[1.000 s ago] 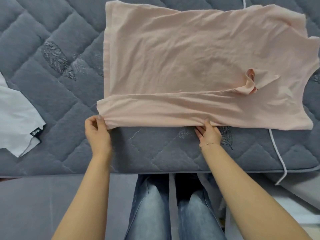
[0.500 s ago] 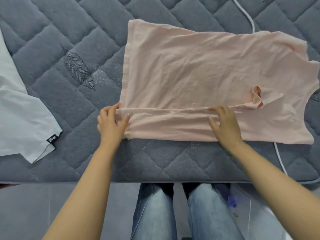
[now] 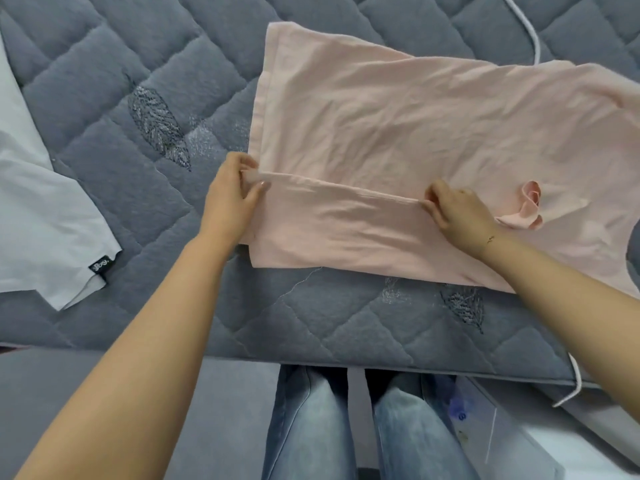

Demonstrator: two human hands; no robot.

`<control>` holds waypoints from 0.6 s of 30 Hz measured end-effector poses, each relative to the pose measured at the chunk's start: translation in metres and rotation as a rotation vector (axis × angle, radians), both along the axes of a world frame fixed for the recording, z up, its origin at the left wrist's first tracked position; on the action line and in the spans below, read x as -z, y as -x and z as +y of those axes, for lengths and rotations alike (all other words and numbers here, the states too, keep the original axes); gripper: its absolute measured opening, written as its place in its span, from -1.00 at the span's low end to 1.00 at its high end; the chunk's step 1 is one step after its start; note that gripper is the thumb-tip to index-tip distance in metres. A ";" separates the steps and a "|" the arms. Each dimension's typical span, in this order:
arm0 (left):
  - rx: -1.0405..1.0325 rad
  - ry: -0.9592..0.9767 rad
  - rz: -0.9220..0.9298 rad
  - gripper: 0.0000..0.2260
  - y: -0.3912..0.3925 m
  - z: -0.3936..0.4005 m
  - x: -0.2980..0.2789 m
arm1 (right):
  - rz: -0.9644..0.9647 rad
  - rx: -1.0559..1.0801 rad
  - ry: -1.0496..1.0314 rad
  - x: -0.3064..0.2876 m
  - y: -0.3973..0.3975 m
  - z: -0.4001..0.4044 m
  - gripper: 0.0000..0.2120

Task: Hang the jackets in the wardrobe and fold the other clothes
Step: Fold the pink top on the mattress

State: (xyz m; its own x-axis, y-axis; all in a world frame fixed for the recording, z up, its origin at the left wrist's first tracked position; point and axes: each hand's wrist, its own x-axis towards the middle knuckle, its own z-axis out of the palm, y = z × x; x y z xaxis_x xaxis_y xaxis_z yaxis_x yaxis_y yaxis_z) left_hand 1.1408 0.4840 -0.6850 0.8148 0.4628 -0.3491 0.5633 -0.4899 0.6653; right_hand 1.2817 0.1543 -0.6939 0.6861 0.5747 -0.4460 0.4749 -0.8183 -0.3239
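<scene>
Grey quilted mattress (image 3: 104, 109) w/ leaf stitching fills most of my view, its near edge running across just above my knees. Far left on it lies a white garment (image 3: 38, 216), corner pointing toward me, small black tag near that corner. Moving right, my left hand (image 3: 232, 199) is clamped on the left end of the pink shirt (image 3: 398, 126): thumb on top, fingers curled round the edge of the folded-over strip, pinching it right at the hem corner. Shirt lies flat on the mattress, center to right of frame, long axis running left-right; straight hem end points left, armhole/neck end points right and runs off the frame edge. Near long side is folded up over the body, so a doubled band (image 3: 339, 230) sits along the side closest to me, its fold line stretched betw. my two hands. My right hand (image 3: 460, 213) grips the same fold edge further right, fingertips curled and pinching the fabric, thin bracelet on the wrist. Just right of that hand a bunched, curled bit of pink cloth (image 3: 530, 206) sticks up, prob. a strap or sleeve edge, can't tell which. White cord (image 3: 530, 36) lies on the mattress past the shirt's far side, and another stretch shows at the near right edge. Below the mattress, my jeans (image 3: 311, 427) in blue denim.
</scene>
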 end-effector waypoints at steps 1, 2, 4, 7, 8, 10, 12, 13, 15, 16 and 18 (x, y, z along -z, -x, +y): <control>-0.039 -0.057 0.032 -0.65 0.002 -0.003 0.003 | 0.005 0.005 0.035 0.001 0.002 0.000 -0.80; -0.108 -0.119 0.059 -0.58 0.009 -0.006 0.005 | -0.006 0.009 0.064 0.002 0.006 0.001 -0.79; -0.294 -0.158 0.052 -0.58 0.037 -0.015 0.005 | -0.092 0.010 0.049 0.003 0.023 0.004 -0.76; -0.532 0.063 0.168 -0.63 0.090 -0.040 0.003 | -0.176 -0.010 -0.086 -0.002 0.064 0.013 -0.64; -0.561 0.202 0.209 -0.61 0.102 -0.049 0.002 | -0.171 -0.058 -0.115 -0.002 0.078 0.016 -0.59; -0.577 0.496 0.212 -0.52 0.114 -0.064 0.005 | -0.095 -0.152 -0.114 0.003 0.104 0.020 -0.45; -0.632 0.670 0.130 -0.49 0.110 -0.069 0.011 | 0.000 -0.195 -0.028 0.011 0.124 0.022 -0.32; -0.656 0.692 0.090 -0.55 0.104 -0.069 0.014 | 0.015 -0.196 0.025 0.016 0.131 0.022 -0.31; -0.671 0.697 0.028 -0.73 0.091 -0.068 0.016 | -0.009 -0.165 0.068 0.024 0.138 0.024 -0.38; -0.669 0.702 -0.003 -0.83 0.086 -0.067 0.015 | -0.036 -0.140 0.036 0.025 0.139 0.025 -0.44; -0.623 0.681 -0.093 -0.94 0.080 -0.063 0.009 | -0.100 -0.068 -0.115 0.026 0.137 0.025 -0.52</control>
State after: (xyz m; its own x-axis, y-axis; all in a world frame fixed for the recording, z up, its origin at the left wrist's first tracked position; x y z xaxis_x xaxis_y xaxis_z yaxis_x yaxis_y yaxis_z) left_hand 1.0609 0.4206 -0.6936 0.5262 0.5458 -0.6521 0.5235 0.3964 0.7542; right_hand 1.1442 0.1796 -0.7195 0.6814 0.6646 -0.3066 0.5625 -0.7435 -0.3618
